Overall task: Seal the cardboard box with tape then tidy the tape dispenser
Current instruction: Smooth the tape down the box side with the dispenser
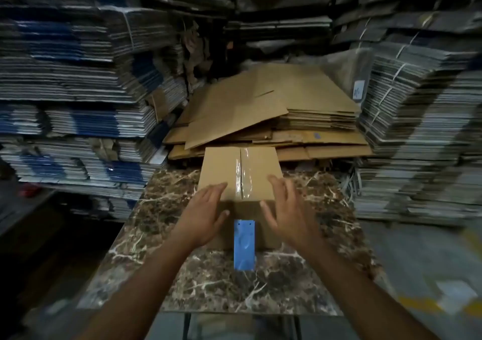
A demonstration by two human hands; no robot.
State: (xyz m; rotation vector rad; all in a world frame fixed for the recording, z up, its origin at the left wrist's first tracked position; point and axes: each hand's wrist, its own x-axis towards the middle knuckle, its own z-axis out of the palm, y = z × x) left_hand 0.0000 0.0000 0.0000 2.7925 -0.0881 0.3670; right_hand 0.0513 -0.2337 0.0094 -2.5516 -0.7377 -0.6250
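Observation:
A brown cardboard box (pixel 258 165) stands on the marbled table (pixel 208 282), flaps shut, with a strip of clear tape (pixel 243 172) running along its top seam. A blue tape dispenser (pixel 244 244) lies flat on the table against the box's near face. My left hand (pixel 206 213) hovers at the box's near left corner, fingers spread, holding nothing. My right hand (pixel 289 209) is at the near right corner, likewise open and empty. Whether either palm touches the box is unclear because of blur.
A pile of flattened brown cartons (pixel 273 110) lies just behind the box. Tall stacks of bundled flat cardboard (pixel 78 91) rise at the left, and more bundled stacks (pixel 417 131) at the right. The floor (pixel 430 274) shows at the lower right.

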